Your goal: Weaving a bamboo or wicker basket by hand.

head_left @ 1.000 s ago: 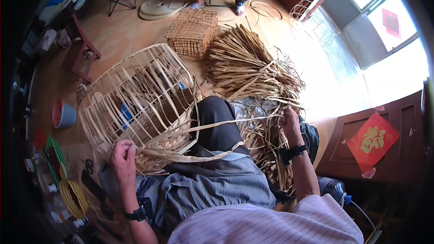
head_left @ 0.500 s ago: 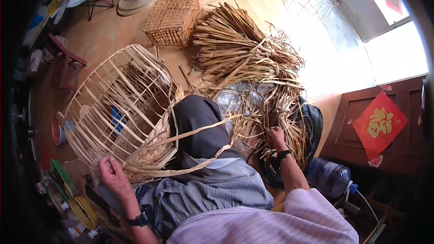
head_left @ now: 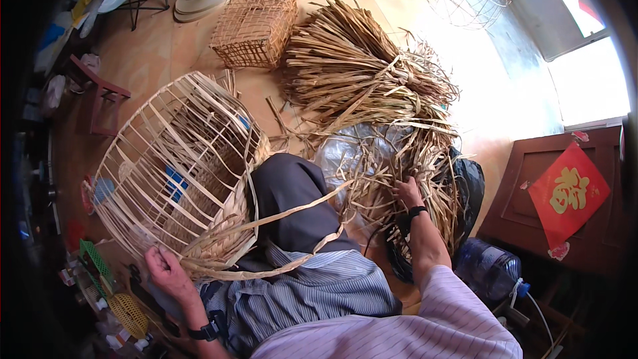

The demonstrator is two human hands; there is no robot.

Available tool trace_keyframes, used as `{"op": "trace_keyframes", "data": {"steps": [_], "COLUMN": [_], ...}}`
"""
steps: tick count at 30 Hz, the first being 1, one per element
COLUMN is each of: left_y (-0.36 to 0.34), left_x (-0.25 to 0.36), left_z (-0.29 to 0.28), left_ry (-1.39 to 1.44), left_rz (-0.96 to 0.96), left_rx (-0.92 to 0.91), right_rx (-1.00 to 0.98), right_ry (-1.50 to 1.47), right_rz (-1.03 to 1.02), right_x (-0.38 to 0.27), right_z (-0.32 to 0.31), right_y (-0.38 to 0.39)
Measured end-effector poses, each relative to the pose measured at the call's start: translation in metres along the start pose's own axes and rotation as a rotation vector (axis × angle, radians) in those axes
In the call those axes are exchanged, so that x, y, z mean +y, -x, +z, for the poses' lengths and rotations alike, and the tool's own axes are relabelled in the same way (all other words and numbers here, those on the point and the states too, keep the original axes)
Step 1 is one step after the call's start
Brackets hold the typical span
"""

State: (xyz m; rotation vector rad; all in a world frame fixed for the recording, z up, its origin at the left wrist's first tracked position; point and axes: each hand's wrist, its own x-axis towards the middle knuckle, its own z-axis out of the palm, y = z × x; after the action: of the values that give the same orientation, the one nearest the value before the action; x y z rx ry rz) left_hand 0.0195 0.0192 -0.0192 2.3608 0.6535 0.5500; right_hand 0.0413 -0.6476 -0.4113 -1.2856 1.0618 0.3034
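A half-woven basket (head_left: 231, 225) leans against my left leg, its lower part plaited and its upper part an open cage of pale ribs. My left hand (head_left: 169, 271) is closed on the basket's near edge, fingers curled. Long loose strips (head_left: 292, 211) trail from the weave across my lap. Off to the right, my right hand (head_left: 408, 193) is among tangled dried stalks (head_left: 432, 171), its fingers bent onto them and partly hidden. Behind that lies a large tied bundle of dried stalks (head_left: 352, 70).
A finished-looking woven box (head_left: 256, 26) stands on the floor beyond the basket. Clear plastic (head_left: 339, 149) and a black bag (head_left: 470, 183) lie under the stalks. At right are a water bottle (head_left: 490, 269) and a wooden cabinet (head_left: 508, 189); a small red stool (head_left: 103, 103) stands left.
My right hand has reached slightly up and deeper into the loose stalks. My left hand stays on the basket's edge. The whole view has shifted a little.
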Motion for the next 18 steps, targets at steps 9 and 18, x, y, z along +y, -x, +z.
{"op": "trace_keyframes", "data": {"steps": [9,18], "left_y": [0.002,0.004], "left_x": [0.009,0.009], "left_z": [0.001,0.007], "left_ry": [-0.015,0.019], "left_rz": [-0.015,0.03], "left_rx": [0.014,0.035], "right_rx": [0.077,0.109], "right_ry": [0.519,0.731], "right_rz": [-0.363,-0.752], "right_x": [-0.003,-0.105], "right_z": [0.06,0.087], "right_y": [0.073,0.186]}}
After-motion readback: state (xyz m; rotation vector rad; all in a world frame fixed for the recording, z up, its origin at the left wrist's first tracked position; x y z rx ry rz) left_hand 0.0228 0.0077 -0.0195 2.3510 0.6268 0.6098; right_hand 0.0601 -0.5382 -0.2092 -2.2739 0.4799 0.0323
